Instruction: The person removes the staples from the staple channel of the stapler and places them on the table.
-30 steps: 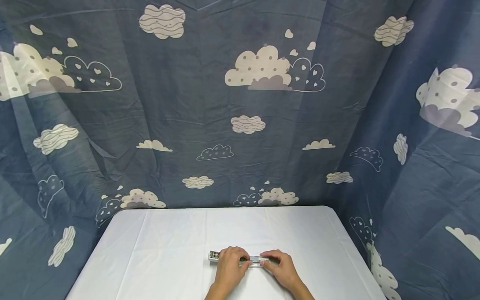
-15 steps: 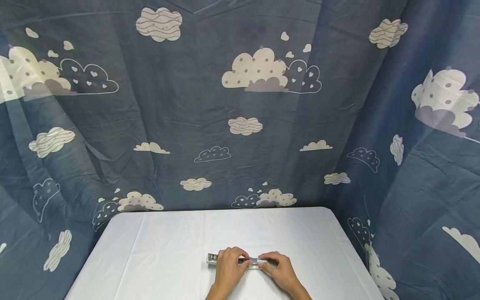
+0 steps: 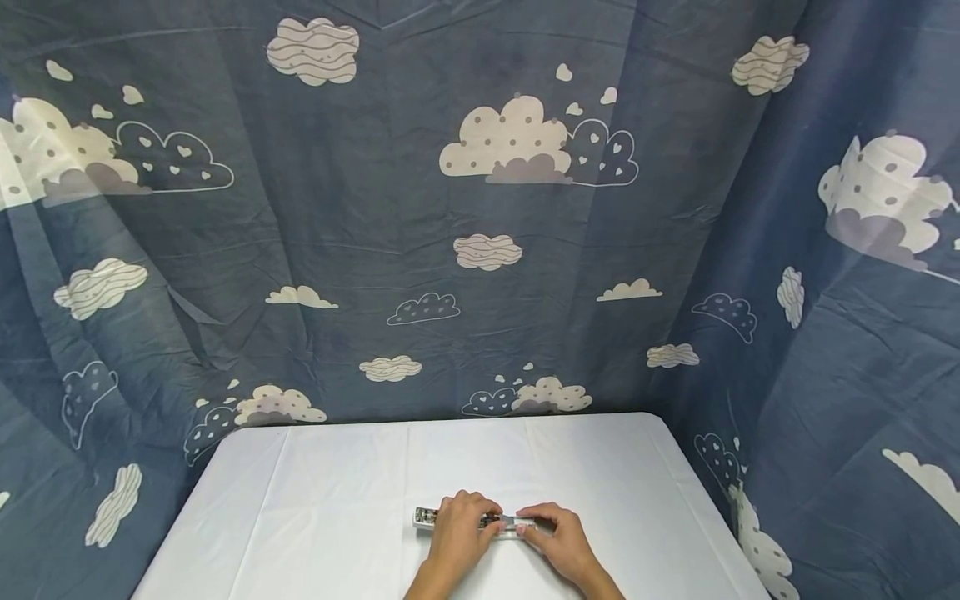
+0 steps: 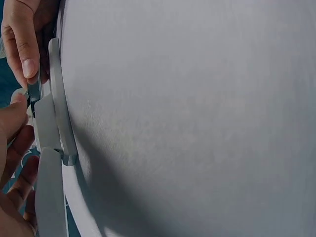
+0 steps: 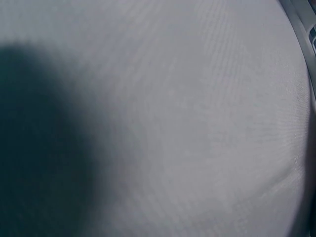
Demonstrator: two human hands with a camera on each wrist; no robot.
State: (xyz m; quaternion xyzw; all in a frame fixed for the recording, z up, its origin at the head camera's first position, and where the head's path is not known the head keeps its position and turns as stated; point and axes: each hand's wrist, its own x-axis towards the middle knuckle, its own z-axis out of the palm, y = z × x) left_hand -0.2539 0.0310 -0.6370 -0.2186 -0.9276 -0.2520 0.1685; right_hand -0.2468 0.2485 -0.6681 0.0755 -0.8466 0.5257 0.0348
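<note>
A pale grey stapler (image 3: 423,518) lies across the white table, opened out, its patterned end to the left. My left hand (image 3: 459,533) arches over its middle, thumb and index finger pinching at a small grey strip (image 3: 509,520). At the stapler's right part, my right hand (image 3: 561,546) grips with thumb and fingertips, close to the left fingertips. In the left wrist view, the stapler's long base (image 4: 61,108) and cover (image 4: 51,192) stand edge-on, with the dark strip (image 4: 34,92) between both hands' fingertips. The right wrist view catches only a metal edge (image 5: 300,34).
The white-covered table (image 3: 330,492) has rounded far corners. Behind it and at both sides hangs a dark blue curtain (image 3: 420,200) printed with clouds. A dark blurred shape (image 5: 39,148) fills the left of the right wrist view.
The left fingertips have shifted slightly right, toward the right hand, and the small grey strip shows less between them. The head view has shifted a little; the stapler stays in place.
</note>
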